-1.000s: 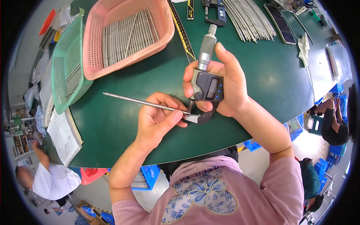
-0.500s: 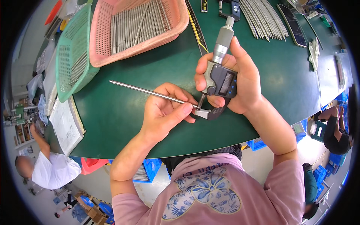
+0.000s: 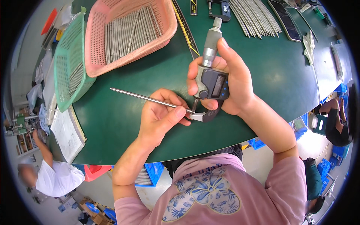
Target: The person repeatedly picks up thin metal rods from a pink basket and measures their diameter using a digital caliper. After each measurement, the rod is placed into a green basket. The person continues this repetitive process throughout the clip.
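Observation:
My left hand (image 3: pixel 159 118) pinches a thin metal rod (image 3: pixel 137 96) near its right end, between thumb and fingers. The rod slants up to the left over the green table. In my right hand (image 3: pixel 236 80) is a digital micrometer (image 3: pixel 213 84), its thimble pointing up and away and its small display facing me. The rod's right end lies at the gap between the micrometer's spindle and anvil; whether both faces touch it I cannot tell. My right fingers wrap round the micrometer's frame, with the thumb up beside the thimble.
A pink basket (image 3: pixel 167 39) of metal rods stands at the far left, beside a green basket (image 3: pixel 60 90). Loose rods (image 3: pixel 255 18), a second micrometer (image 3: pixel 221 9), a phone (image 3: pixel 285 20) and a ruler strip (image 3: pixel 185 30) lie at the back. Papers (image 3: pixel 67 131) rest left.
The view has shifted a little, so the table's contents sit further left. Both hands keep their grips, with the rod's end still at the micrometer's jaws.

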{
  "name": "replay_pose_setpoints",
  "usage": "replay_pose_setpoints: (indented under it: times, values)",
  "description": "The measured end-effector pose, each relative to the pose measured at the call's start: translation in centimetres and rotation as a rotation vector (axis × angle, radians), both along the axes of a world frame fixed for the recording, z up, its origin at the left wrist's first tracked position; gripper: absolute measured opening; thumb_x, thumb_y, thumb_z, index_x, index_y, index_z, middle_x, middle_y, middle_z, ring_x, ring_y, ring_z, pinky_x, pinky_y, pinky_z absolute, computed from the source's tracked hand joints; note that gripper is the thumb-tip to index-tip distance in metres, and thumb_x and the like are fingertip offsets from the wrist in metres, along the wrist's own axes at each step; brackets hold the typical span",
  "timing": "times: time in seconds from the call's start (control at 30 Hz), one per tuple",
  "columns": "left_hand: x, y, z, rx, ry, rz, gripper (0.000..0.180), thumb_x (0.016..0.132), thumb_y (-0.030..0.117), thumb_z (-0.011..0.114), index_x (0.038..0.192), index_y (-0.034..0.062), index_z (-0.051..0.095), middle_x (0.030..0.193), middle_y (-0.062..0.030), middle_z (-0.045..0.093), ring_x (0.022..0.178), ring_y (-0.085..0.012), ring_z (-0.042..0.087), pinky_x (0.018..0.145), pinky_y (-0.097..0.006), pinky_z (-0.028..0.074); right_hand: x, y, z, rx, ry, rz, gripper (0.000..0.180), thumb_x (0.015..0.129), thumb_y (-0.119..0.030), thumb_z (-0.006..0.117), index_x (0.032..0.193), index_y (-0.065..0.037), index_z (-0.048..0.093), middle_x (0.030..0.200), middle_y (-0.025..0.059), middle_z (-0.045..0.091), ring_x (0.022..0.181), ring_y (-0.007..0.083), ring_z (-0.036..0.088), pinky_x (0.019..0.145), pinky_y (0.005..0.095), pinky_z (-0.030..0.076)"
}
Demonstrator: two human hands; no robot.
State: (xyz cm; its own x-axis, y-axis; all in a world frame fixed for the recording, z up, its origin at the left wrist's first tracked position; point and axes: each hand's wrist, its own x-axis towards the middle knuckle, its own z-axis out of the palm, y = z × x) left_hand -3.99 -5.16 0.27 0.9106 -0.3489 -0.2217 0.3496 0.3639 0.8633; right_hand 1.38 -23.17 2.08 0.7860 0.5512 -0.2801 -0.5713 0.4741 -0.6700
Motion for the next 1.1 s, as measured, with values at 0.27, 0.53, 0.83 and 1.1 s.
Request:
replay_pose_setpoints:
  times: [0.27,0.53,0.83,1.1]
  values:
    - [0.03,0.01,-0.37,0.031,0.0,0.033,0.016,0.08,0.007,0.061,0.085,0.001,0.047,0.081,-0.0083,0.056,0.071,-0.0132,0.057,0.06,-0.026,0.053,-0.18,0.17,0.1,-0.021,-0.023,-0.006,0.067,0.084,-0.059,0.025,0.083,0.001,0.054,0.067,0.0113,0.058,0.037,0.0132,0.042,0.039,0.0233,0.037]
    - [0.03,0.21,-0.39,-0.072,-0.022,-0.004,0.017,0.077,0.001,0.06,0.085,0.0029,0.045,0.085,-0.0114,0.057,0.075,-0.0144,0.057,0.066,-0.027,0.051,0.18,0.06,-0.07,0.01,0.088,0.041,0.066,0.087,-0.052,0.017,0.085,0.003,0.053,0.067,0.0117,0.058,0.036,0.0155,0.042,0.04,0.0245,0.038]
    - [0.01,0.42,-0.43,-0.086,-0.035,-0.039,0.018,0.076,-0.003,0.058,0.085,0.0039,0.044,0.089,-0.0121,0.057,0.078,-0.0146,0.057,0.069,-0.027,0.05,0.09,0.06,-0.28,0.04,0.114,0.045,0.066,0.081,-0.059,0.03,0.083,0.002,0.053,0.067,0.0121,0.058,0.036,0.0145,0.043,0.037,0.0231,0.037]
    - [-0.03,-0.14,-0.27,-0.066,-0.036,-0.054,0.019,0.077,-0.003,0.058,0.089,0.0025,0.044,0.091,-0.0111,0.056,0.081,-0.0147,0.057,0.069,-0.027,0.051,0.05,0.07,-0.18,-0.056,0.001,-0.023,0.066,0.079,-0.064,0.036,0.079,0.0,0.054,0.064,0.0111,0.058,0.035,0.0126,0.041,0.035,0.022,0.035]
